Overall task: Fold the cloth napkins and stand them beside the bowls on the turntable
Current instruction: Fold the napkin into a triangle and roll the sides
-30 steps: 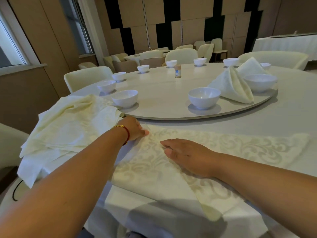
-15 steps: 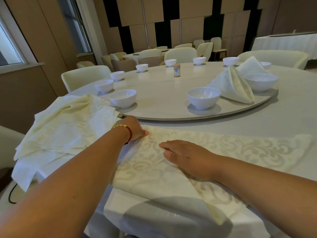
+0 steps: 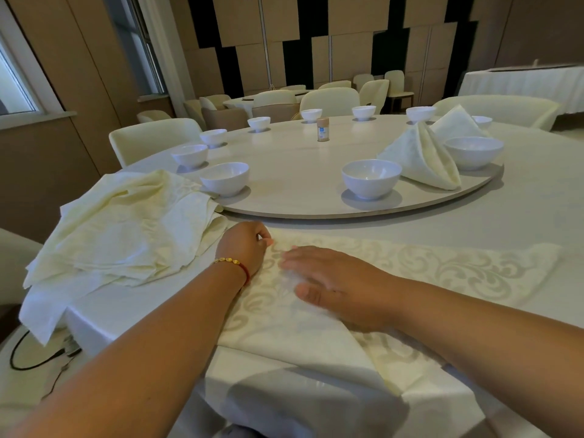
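The left hand (image 3: 245, 248) has changed its hold in the last second: a moment ago its fingers lay flatter at the far left corner of the napkin (image 3: 410, 267), and now they curl in on that corner, thumb and fingertips seemingly pinching the cloth (the pinch itself is small and partly hidden). The right hand (image 3: 335, 286) has barely shifted and stays flat, fingers straight and close together, pressing the napkin just beside the left fingers. The cloth lies spread on the tablecloth (image 3: 521, 216), nearer the person than the turntable (image 3: 300, 184), one fold already running back under the right palm. Judging by this, the next fold is beginning. Left of the left fingers sits the pile of unfolded napkins (image 3: 126, 229); beyond the right fingertips, a folded napkin (image 3: 420, 156) stands between two bowls (image 3: 371, 181).
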Available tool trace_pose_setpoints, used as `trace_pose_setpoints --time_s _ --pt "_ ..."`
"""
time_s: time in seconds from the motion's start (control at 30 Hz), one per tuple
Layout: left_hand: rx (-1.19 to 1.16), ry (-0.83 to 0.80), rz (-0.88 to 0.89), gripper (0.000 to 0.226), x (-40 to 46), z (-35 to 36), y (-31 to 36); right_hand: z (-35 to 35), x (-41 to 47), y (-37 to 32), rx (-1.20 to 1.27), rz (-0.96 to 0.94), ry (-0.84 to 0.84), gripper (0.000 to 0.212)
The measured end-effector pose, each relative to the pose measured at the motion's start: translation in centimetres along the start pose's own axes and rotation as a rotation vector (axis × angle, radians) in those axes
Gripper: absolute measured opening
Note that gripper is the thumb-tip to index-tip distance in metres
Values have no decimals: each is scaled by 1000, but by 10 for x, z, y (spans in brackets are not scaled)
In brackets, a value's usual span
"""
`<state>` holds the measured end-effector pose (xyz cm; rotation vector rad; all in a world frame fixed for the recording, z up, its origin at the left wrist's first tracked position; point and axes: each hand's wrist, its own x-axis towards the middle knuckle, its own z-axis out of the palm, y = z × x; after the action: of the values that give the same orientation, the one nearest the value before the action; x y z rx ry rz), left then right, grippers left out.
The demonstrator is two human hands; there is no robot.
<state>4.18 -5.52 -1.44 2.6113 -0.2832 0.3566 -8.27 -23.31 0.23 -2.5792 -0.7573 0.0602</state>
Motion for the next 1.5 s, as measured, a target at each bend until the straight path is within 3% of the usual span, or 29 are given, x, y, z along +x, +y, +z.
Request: trace_pose_setpoints --time_s 0.1,0.27,0.47,0.67,0.73,0.8,0.87,0.97,1.13,1.27,1.5 --pt "24 -21 22 10 1 0 1 6 0 -11 -70 -229 -133 91" --pt "46 7 24 11 0 0 0 12 -17 -17 -112 -266 -361 72" --pt "55 30 44 14 -1 1 1 4 -47 -17 -165 -283 -416 68" --pt "98 -22 79 21 -9 -2 4 7 -57 -6 87 -246 -344 82" --pt "124 -81 106 28 -15 -2 2 3 -54 -3 287 -159 -327 83" --pt "152 -139 117 41 -21 -3 -1 -10 -47 1 453 12 -255 58" --pt "179 -181 100 56 -25 -5 -1 -26 -34 15 281 89 -19 32" --pt "186 -212 88 69 -28 -6 2 -50 -13 47 -87 277 188 34" --pt "169 -226 81 72 -29 -6 3 -62 -2 93 -171 568 90 57" --pt "153 -226 68 71 -30 -6 3 -66 -1 98 -137 600 24 41" --pt "136 -208 69 72 -28 -4 0 -100 -34 114 -238 704 -142 39"
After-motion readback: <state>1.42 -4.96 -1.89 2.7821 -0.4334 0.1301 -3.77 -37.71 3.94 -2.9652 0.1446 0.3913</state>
